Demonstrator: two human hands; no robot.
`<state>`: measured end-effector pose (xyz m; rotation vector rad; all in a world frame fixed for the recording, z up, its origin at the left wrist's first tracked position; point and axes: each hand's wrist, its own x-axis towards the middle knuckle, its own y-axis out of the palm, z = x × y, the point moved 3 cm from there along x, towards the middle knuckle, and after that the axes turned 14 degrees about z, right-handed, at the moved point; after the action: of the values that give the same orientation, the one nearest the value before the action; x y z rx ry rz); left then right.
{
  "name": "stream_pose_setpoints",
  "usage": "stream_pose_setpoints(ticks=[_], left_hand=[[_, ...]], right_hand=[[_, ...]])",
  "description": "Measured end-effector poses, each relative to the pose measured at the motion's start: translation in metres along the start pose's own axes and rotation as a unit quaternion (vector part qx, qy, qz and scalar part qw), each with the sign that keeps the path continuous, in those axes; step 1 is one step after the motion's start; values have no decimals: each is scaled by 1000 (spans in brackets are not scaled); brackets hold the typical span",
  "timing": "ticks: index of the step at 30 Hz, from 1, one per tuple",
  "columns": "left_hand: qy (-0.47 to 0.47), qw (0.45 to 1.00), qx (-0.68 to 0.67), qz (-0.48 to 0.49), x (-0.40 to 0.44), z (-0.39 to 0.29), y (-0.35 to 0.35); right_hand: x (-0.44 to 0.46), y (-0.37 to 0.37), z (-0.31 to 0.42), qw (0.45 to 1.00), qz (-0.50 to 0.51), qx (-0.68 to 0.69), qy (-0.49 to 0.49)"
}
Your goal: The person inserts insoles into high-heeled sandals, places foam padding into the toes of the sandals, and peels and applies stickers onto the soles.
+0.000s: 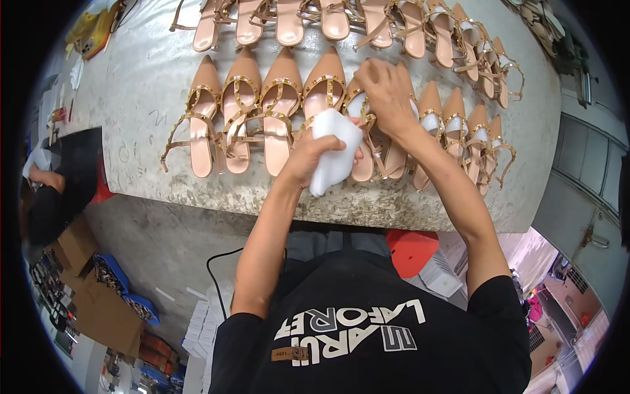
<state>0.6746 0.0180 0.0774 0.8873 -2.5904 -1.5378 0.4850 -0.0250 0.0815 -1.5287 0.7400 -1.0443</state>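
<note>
My left hand (315, 154) is closed round a stack of white foam pieces (338, 148) near the table's front edge. Over the front row, my right hand (387, 95) reaches to the toe of a tan studded shoe (356, 92); its fingers are bent down at the toe, and whatever they hold is hidden. White padding shows inside this shoe and in those to its right, such as one pointed shoe (430, 118). To the left, the shoes (279, 98) show no white padding.
A second row of tan shoes (335, 20) lies along the back of the grey table (144, 151). At the far left is another person's arm (49, 178). A red stool (412, 249), white boxes (438, 274) and cardboard (108, 305) are below.
</note>
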Motion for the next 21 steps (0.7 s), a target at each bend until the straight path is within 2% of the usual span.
stream_pose_setpoints(ticks=[1,3,4,6,7,8,10,11,14,21], left_hand=[[-16,999,49,-7,-1,0,-1],[-21,997,79,-10,3,-1,-5],[-30,994,109,-15,2,0,-5],[-30,994,105,-4,2,-1,-6],[-27,995,95,-3,0,0,-6],[-26,995,100,3,-1,-2,-5],[-2,1000,10,15,-3,-4,-4],[5,999,30,20,-3,-5,-3],[3,998,66,19,-2,-1,-1],[-23,990,141,-10,-6,9,-3]], right_hand=[[1,3,2,1000,2,-2,2],[0,29,6,975,196,5,108],[-3,37,10,973,199,4,115],[4,39,8,987,81,-16,140],[2,39,7,979,120,-2,163],[2,33,2,979,116,-8,167],[-2,21,-4,981,162,93,59],[-8,13,-1,983,175,49,15],[-10,19,3,974,224,36,17],[-6,48,16,985,154,-34,76]])
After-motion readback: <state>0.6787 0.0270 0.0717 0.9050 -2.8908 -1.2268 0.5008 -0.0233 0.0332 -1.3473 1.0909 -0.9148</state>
